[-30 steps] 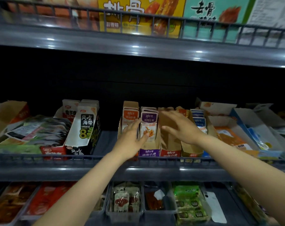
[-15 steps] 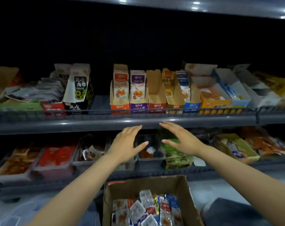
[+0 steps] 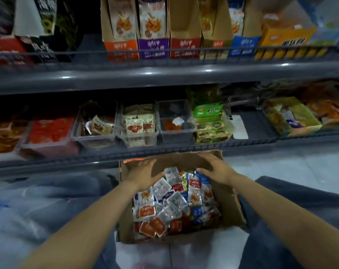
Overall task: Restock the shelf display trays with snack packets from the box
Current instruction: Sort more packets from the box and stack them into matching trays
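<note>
Fingers (image 3: pixel 145 164) on both hands loosely spread, gripping nothing. Left hand (image 3: pixel 145 172) and right hand (image 3: pixel 215 168) hover at the far end of the box (image 3: pixel 230 206), right over the packets (image 3: pixel 172 202). Box sits on the floor, below the shelf trays (image 3: pixel 176 135).

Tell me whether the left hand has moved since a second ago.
Yes. The left hand has dropped from the purple display tray, down past the lower shelf rail, into the cardboard box.
</note>
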Available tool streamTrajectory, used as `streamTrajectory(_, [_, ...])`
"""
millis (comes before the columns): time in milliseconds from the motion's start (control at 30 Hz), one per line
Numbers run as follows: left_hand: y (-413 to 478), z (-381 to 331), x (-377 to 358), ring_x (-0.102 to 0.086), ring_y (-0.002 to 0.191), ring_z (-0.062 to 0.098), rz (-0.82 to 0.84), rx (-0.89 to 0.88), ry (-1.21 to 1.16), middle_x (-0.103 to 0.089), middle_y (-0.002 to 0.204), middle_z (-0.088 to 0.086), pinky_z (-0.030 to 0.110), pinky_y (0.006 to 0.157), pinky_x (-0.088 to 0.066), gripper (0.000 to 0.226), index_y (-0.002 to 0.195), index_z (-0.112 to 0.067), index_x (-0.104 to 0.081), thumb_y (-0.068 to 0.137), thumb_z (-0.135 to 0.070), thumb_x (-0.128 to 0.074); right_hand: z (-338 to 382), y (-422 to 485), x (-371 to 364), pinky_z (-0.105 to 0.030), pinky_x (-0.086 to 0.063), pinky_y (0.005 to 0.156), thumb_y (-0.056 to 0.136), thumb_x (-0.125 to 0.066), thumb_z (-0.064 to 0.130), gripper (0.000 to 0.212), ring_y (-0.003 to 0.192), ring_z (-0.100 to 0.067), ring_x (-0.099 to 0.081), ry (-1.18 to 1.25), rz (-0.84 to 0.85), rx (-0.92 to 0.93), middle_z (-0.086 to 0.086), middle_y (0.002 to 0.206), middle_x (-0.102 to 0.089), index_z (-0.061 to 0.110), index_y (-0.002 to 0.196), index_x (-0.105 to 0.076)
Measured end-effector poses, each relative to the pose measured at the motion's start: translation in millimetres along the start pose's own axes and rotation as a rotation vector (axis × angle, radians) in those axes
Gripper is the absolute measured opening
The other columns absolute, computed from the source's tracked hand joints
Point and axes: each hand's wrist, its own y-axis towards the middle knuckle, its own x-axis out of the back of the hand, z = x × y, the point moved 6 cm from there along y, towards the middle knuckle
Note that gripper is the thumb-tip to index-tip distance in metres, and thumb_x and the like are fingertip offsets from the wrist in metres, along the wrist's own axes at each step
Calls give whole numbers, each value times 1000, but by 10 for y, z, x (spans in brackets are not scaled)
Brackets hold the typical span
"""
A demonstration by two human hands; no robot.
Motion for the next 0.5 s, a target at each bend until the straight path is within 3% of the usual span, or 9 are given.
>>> streamTrajectory(100, [142,160,-333,-17,144,29,92,86,-26,-18,157,7,38,114,-23,76,151,-17,-17,92,-62,-34,-239,88,-299,-20,-23,108,92,-58,39,65,138,-18,-32,85,65,-88,-3,153,-27,17,146,-31])
streamTrajectory(300, [448,259,-754,-26,141,27,167,173,-171,-24,156,8,35,112,-28,72,150,-17,-20,93,-57,-39,-604,307,-802,-27,-31,110,90,-63,33,59,133,-24,-40,232,134,-213,-6,149,-35,15,141,-40])
streamTrajectory(400, [605,295,-932,-29,140,25,187,213,-257,-27,155,5,38,112,-29,74,149,-19,-22,91,-61,-39,-731,418,-984,-32,-42,103,84,-69,29,60,114,-24,-56,370,178,-306,-5,131,-48,14,137,-45])
streamTrajectory(500, [735,285,-1104,-30,139,25,217,261,-361,-28,154,5,34,110,-28,69,149,-22,-22,92,-57,-41,-883,552,-1146,-43,-44,102,77,-75,26,56,110,-26,-59,474,182,-361,-7,119,-60,14,127,-52])
